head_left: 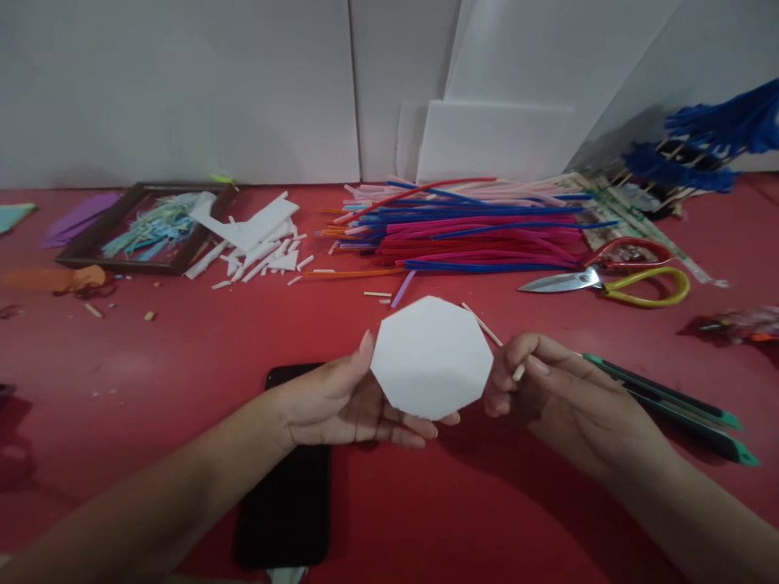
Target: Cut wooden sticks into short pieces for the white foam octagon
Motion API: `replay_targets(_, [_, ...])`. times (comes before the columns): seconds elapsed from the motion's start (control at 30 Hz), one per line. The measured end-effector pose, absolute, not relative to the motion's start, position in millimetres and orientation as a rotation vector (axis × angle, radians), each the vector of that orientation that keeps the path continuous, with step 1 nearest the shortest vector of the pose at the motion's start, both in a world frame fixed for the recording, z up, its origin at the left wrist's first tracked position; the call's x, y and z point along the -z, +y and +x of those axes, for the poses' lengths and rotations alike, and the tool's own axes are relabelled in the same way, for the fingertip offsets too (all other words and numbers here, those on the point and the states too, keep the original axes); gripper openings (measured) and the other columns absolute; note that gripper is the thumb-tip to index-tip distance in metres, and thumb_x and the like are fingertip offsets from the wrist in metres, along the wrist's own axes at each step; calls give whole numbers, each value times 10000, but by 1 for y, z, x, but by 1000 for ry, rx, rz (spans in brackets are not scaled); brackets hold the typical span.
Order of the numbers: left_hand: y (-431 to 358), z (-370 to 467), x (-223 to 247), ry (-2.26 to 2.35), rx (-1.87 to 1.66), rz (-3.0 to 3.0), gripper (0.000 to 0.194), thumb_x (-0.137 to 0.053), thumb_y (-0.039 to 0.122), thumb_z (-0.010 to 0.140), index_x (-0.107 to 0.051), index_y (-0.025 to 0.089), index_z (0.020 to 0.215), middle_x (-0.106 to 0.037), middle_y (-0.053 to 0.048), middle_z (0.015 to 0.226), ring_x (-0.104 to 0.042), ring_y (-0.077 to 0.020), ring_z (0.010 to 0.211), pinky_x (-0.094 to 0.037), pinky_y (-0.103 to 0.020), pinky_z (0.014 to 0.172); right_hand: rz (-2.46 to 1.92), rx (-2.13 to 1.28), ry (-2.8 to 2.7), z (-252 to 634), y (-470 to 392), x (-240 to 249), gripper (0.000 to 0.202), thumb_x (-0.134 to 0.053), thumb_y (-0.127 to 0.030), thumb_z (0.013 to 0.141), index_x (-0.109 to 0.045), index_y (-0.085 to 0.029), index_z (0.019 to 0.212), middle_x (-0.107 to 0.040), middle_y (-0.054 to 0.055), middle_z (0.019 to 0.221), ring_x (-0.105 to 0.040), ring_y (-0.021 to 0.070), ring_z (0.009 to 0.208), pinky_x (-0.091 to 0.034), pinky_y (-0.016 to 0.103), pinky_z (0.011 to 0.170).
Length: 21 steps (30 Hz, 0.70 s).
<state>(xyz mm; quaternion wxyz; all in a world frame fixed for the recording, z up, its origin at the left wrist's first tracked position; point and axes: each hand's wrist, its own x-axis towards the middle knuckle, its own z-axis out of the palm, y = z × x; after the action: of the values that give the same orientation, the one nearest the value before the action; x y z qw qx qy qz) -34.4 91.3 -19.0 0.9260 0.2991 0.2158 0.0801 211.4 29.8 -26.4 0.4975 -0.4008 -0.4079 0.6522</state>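
A white octagonal piece of card or foam board (pixel 432 357) is held up over the red table, its flat face toward me. My left hand (pixel 359 397) grips it from the left, thumb at the edge and fingers beneath. My right hand (pixel 548 389) is closed in a pinch on a thin wooden stick (pixel 482 324). One end of the stick pokes out past the thumb; the other points up and left, close by the octagon's right edge. Whether stick and octagon touch, I cannot tell.
A black phone (pixel 283 503) lies under my left wrist. Green-and-black cutters (pixel 675 405) lie right of my right hand. Scissors (pixel 608 280), colourful pipe cleaners (pixel 487 227), white scraps (pixel 261 235) and a brown frame (pixel 122 264) line the back. Blue fringed pieces (pixel 682 166) stand far right.
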Motion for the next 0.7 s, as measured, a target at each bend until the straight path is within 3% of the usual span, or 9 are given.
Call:
replay_targets(0.13, [92, -33, 18, 423, -169, 615, 731, -670, 729, 706, -644, 183, 1192, -734, -132, 1091, -697, -163, 883, -509, -300, 902, -956, -1638, -940, 210, 30, 23, 166, -672, -390, 841, -623, -236, 802, -657, -10, 684, -644, 136, 570, -510, 264, 518])
replay_targets(0.4, [89, -31, 21, 513, -274, 792, 781, -691, 747, 662, -635, 175, 1191, -720, -170, 1119, -711, -238, 952, -543, -370, 880, -1074, -1593, -986, 214, 30, 30, 196, -640, -431, 837, -568, -249, 838, -635, -11, 636, -621, 157, 506, -509, 298, 466])
replay_targets(0.57, [83, -29, 21, 571, -445, 1673, 576, -774, 591, 687, -678, 166, 1064, -698, -141, 1146, -671, -248, 1046, -526, -392, 934, -1071, -1437, -887, 216, 31, 37, 100, -632, -364, 842, -586, -276, 847, -633, -28, 650, -615, 137, 540, -519, 275, 502])
replay_targets(0.7, [76, -28, 23, 562, -344, 2383, 493, -753, 470, 767, -651, 145, 1124, -649, -157, 1237, -603, -283, 1144, -510, -426, 975, -1060, -1398, -870, 214, 32, 38, 122, -711, -370, 803, -633, -286, 845, -680, -39, 730, -684, 135, 712, -585, 293, 699])
